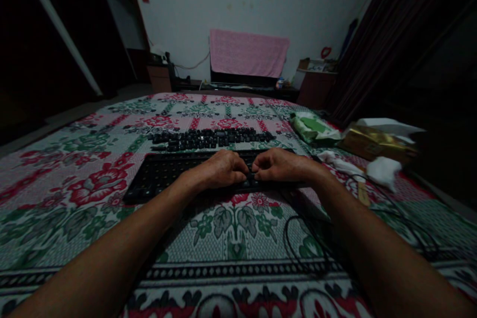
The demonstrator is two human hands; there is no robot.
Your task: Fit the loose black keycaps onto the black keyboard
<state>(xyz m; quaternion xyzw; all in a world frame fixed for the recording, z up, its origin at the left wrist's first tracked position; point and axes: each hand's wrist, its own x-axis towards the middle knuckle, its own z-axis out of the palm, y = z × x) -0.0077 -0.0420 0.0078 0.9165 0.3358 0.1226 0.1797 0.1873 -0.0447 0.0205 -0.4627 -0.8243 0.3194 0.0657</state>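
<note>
A black keyboard (pixel 156 175) lies on the patterned bedspread, its left part bare of keycaps. My left hand (pixel 223 169) and my right hand (pixel 278 165) meet over its right half, fingertips low on the board and close together. Thumb and fingers of each hand are pinched around a spot there; whatever sits between them is too small and dark to make out. Just beyond the keyboard, loose black keycaps (pixel 219 137) are spread in a long band of rows.
To the right lie a green and white packet (pixel 315 127), a gold tissue box (pixel 376 143), crumpled white tissue (pixel 383 173) and a small wooden piece (pixel 362 194). A black cable (pixel 288 243) loops over the bedspread (pixel 93 228). A pink towel (pixel 249 53) hangs at the far wall.
</note>
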